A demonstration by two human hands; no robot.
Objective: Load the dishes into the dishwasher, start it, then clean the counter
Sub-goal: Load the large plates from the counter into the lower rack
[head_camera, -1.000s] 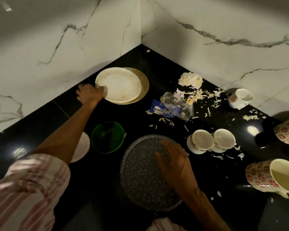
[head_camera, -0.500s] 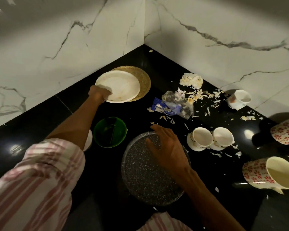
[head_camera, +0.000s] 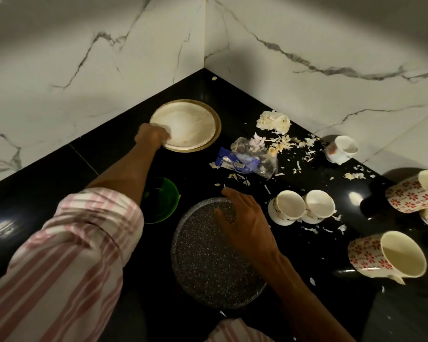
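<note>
Gripping the white plate (head_camera: 186, 124) by its near edge, your left hand (head_camera: 151, 135) is curling round it. The plate is sitting beyond the speckled tray (head_camera: 208, 262), where your right hand (head_camera: 242, 218) is resting flat. Lift slowly.

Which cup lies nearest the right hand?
The left one of the two plain white cups side by side, just right of the right hand; the flowered mugs lie farther off.

Your left hand (head_camera: 151, 137) shifted its grip along the near-left rim of the round white plate (head_camera: 183, 123) and slid it back to sit squarely over the round golden-brown plate (head_camera: 217, 124) beneath. Your right hand (head_camera: 242, 218) crept forward across the speckled grey round tray (head_camera: 208, 262), its fingers (head_camera: 229, 192) reaching the far rim.
</note>
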